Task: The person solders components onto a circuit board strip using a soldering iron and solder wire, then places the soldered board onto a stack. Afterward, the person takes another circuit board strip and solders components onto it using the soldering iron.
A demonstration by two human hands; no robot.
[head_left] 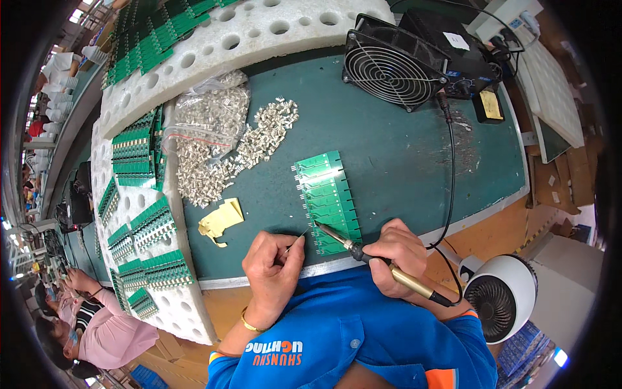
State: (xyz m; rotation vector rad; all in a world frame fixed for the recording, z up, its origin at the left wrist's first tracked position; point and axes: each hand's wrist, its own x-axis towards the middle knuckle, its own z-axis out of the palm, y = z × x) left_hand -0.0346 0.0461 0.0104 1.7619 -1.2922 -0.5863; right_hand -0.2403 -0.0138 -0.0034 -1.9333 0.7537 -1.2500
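On my feed, the right hand (pixel 403 249) was wrapped around the soldering iron (pixel 382 264), fingers curled tight on its handle, the tip resting at the left edge of the green circuit-board panel (pixel 327 201). That panel lay flat on the dark green bench mat (pixel 402 162), near the front edge, just ahead of both hands. The left hand (pixel 273 266) was pinched shut on a thin solder wire (pixel 299 236), thumb and forefinger together, its free end angled up to meet the iron's tip right at the board. The iron's black cable (pixel 450 188) ran back across the mat to the black station (pixel 453 52) at the rear, beside a square black fan (pixel 394 65). Left of the panel I saw a heap of small metal parts (pixel 259 136) spilling from a clear bag (pixel 210 117), and a crumpled yellow scrap (pixel 221 219) close to the left hand. White foam trays (pixel 214 45) along the left carried more green boards (pixel 150 223). A round white fan (pixel 502 295) sat below the bench at the right.
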